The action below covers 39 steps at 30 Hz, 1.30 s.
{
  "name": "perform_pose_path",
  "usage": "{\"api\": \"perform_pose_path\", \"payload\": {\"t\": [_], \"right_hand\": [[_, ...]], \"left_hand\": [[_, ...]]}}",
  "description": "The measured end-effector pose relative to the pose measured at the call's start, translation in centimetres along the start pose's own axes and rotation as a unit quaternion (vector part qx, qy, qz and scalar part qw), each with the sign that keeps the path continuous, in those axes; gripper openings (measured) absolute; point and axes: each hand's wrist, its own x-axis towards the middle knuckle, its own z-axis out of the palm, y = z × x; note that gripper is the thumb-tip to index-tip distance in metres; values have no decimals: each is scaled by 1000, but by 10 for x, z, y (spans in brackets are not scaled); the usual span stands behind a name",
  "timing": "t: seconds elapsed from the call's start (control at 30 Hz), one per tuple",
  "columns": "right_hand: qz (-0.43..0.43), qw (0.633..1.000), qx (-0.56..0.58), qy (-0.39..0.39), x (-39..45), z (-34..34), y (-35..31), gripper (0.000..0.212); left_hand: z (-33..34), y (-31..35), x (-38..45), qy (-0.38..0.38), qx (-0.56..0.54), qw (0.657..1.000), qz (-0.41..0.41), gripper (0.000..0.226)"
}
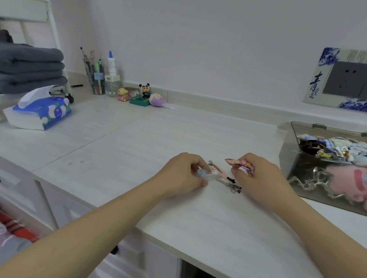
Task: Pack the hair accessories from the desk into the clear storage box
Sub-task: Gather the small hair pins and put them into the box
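Clear storage box (295, 140), right of frame, already well stocked (lid open); left hand (180, 173) pinches a pale clip (203, 173); right hand (264, 176) grips a patterned clip (240, 164); metal clips (230, 186) remain on the desk (129, 145) between them.

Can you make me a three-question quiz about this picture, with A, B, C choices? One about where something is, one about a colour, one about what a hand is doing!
1. Where is the clear storage box? A on the desk's right side; B on the shelf; C on the floor.
2. What colour are the folded towels? A red; B grey; C yellow.
3. What is the right hand doing? A lying flat; B pointing; C pinching a pink patterned clip.

Answers: 1 A, it sits beside the right arm. 2 B, the stack is dark grey. 3 C, fingers close around it.
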Motion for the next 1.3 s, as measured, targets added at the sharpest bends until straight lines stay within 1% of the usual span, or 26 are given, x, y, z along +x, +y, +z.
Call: {"api": "perform_pose_path", "payload": {"t": [0.13, 0.23, 0.37, 0.53, 0.63, 0.73, 0.83, 0.93, 1.03, 1.07, 1.1, 1.13, 1.2, 1.23, 1.3], "right_hand": [[-1, 1000, 1, 6, 2, 2, 0, 11], [21, 1000, 14, -5, 13, 5, -3, 15], [66, 996, 13, -54, 34, 7, -8, 25], [88, 988, -34, -123, 50, 3, -20, 39], [74, 986, -27, -148, 54, 4, -19, 34], [53, 988, -2, -144, 55, 9, -17, 33], [51, 986, -52, -152, 56, 14, -21, 32], [47, 982, -93, -160, 57, 15, -22, 32], [40, 983, -107, -144, 54, 11, -21, 40], [43, 986, -86, -139, 52, 8, -21, 42], [56, 988, -40, -136, 50, 4, -19, 40], [73, 987, 29, -140, 47, 0, -17, 37], [99, 968, 164, -162, 39, -9, -14, 29], [100, 962, 192, -168, 35, -13, -10, 26], [79, 964, 192, -166, 27, -18, -7, 20]], "left_hand": [[2, 1, 9, 8, 4, 1000, 1, 23], [3, -2, 13, 20, -1, 1000, 7, 22], [5, -5, 14, 32, -11, 999, 19, 23], [4, -12, 16, 62, -17, 998, 9, 23], [-3, -22, 16, 111, 3, 994, -19, 22], [-7, -27, 18, 144, 22, 989, -36, 22], [-6, -27, 19, 147, 23, 988, -40, 22], [-8, -29, 20, 142, -36, 988, -51, 22], [-10, -26, 20, 110, -152, 981, -59, 20], [-10, -24, 19, 100, -187, 975, -64, 20], [-11, -21, 18, 87, -221, 968, -76, 19], [-11, -19, 17, 70, -256, 960, -91, 17], [-12, -16, 15, 30, -310, 943, -118, 11], [-11, -14, 15, 10, -326, 937, -127, 9], [-11, -13, 17, -6, -344, 928, -143, 7]]}}
